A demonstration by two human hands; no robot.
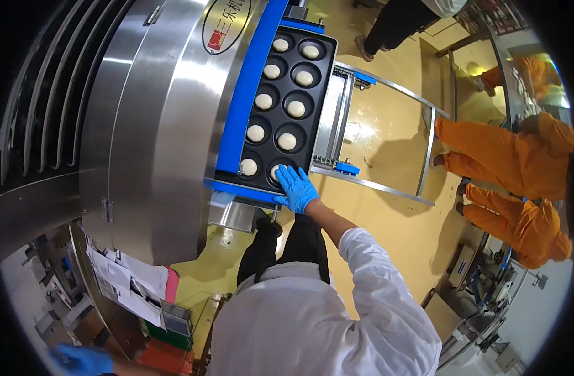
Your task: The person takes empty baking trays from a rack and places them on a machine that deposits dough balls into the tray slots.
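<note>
My right hand (293,188), in a blue glove, rests with fingers spread over the near right well of a black baking tray (263,172), touching the pale dough piece (275,178) there and partly hiding it. Two columns of round wells each hold a dough ball, such as this one (287,141). The tray sits in a blue-edged frame (233,125) beside a large steel machine (146,144). My left hand (80,357), also gloved, hangs low at the far left edge, away from the tray; its fingers are too dim and distorted to make out.
An open metal rail frame (381,188) extends right over the yellow floor. People in orange suits (487,150) stand at the right; another in dark trousers (393,25) is at the top. Papers (124,282) and bins (168,348) lie at the lower left. Metal racks curve along the left.
</note>
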